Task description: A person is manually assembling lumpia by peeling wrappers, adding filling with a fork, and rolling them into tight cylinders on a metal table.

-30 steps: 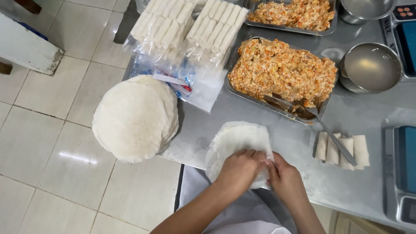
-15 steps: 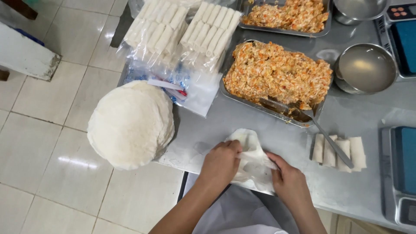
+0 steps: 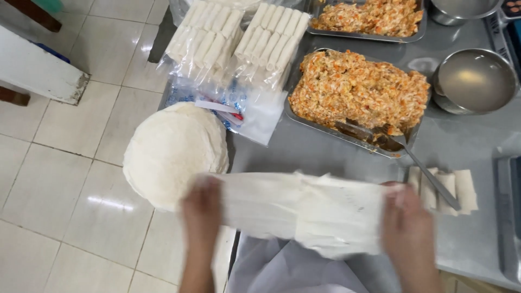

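Stretching wrapper (image 3: pixel 304 209) between both hands

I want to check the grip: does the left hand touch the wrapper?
Touching. The head view shows the left hand gripping one end of the stretched wrapper.

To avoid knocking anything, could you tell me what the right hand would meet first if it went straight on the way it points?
Probably the finished rolls with the spoon handle across them, just beyond the right hand; height is unclear.
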